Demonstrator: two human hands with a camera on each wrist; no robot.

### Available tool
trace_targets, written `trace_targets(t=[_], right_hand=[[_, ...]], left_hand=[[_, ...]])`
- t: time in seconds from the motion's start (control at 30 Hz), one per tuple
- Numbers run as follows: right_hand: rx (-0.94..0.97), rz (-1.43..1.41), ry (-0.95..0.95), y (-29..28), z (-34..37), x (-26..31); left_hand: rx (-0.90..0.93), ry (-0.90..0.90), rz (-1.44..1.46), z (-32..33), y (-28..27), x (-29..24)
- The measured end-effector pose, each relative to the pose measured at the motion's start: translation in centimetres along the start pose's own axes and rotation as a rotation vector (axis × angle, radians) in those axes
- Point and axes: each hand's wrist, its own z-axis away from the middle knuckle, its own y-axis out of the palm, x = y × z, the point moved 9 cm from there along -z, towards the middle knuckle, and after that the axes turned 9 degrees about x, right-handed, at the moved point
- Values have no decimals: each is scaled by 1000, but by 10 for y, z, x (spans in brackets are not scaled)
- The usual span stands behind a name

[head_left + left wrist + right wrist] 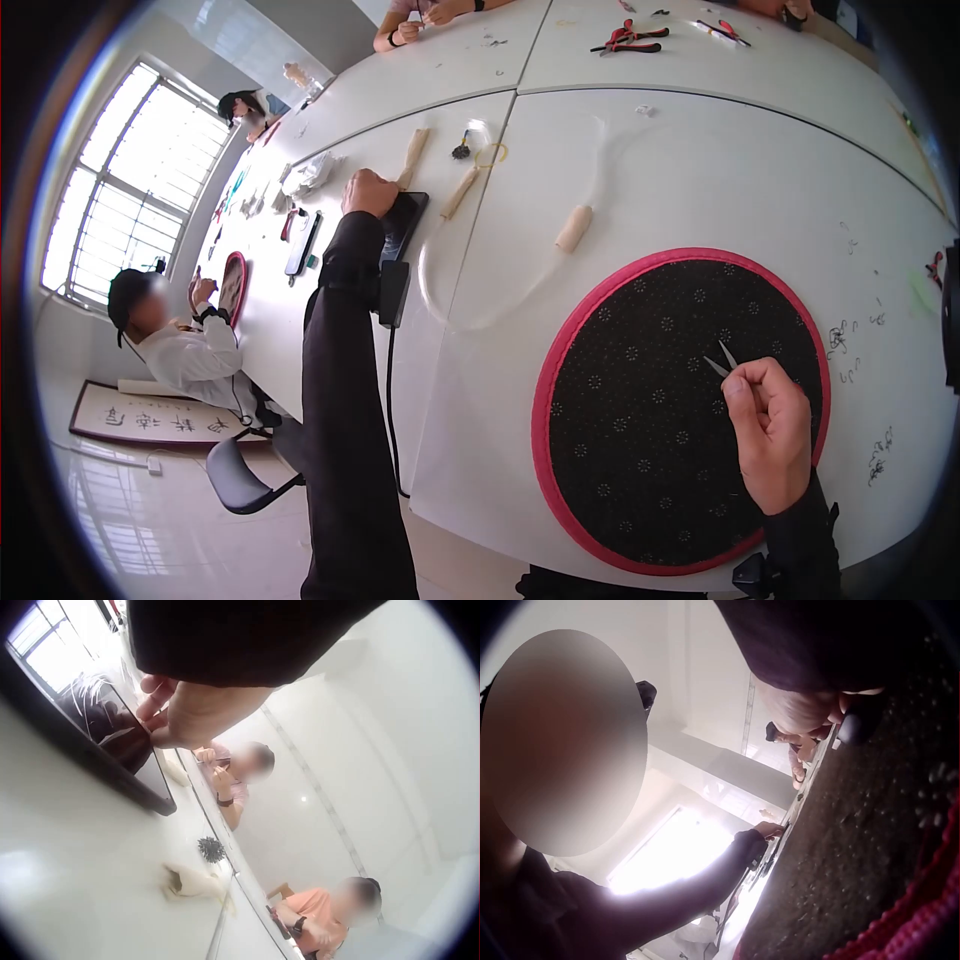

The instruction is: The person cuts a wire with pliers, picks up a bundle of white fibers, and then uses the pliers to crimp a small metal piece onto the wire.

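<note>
My right hand [772, 430] is over a round black mat [640, 400] with a red rim. It grips a pair of grey pointed tweezers [720, 360], whose two tips stand apart and point up and left in the head view. The rest of the tool is hidden in the fist. My left hand [370, 193] reaches across to a black phone [402, 225] lying on the white table. In the left wrist view, bent fingers [154, 712] touch the phone's edge and screen. Beside the phone is a pale wooden handle [460, 193].
Another pale wooden handle [574, 229] lies by a looped clear tube [430, 290]. Near the seam are a pale stick [413, 158] and a dark spiky cluster [461, 150]. Red-handled pliers [630, 38] lie at the back. A black cable [392, 410] runs along my left sleeve. Other people sit around.
</note>
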Motion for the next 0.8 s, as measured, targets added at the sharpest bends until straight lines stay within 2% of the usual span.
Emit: trace_targets(t=[0.1, 0.2, 0.3, 0.43, 0.6, 0.7, 0.73, 0.8], right_hand=[[7, 6, -17, 0, -1, 0], [-6, 18, -28, 0, 1, 1], [-2, 33, -57, 0, 0, 4], [4, -35, -44, 0, 1, 0], [6, -79, -77, 0, 1, -1], [16, -83, -79, 0, 2, 1], [13, -64, -90, -1, 2, 1], [16, -25, -101, -1, 2, -1]], left_hand=[[-193, 18, 16, 5, -14, -5], [-185, 138, 330, 20, -32, -28], [-124, 276, 724, 67, -44, -84], [97, 382, 861, 118, -23, -154], [246, 326, 671, 136, 10, -175], [-75, 507, 557, 124, -5, -155], [-91, 440, 584, 131, -18, -148], [-60, 369, 348, 134, -18, -131]])
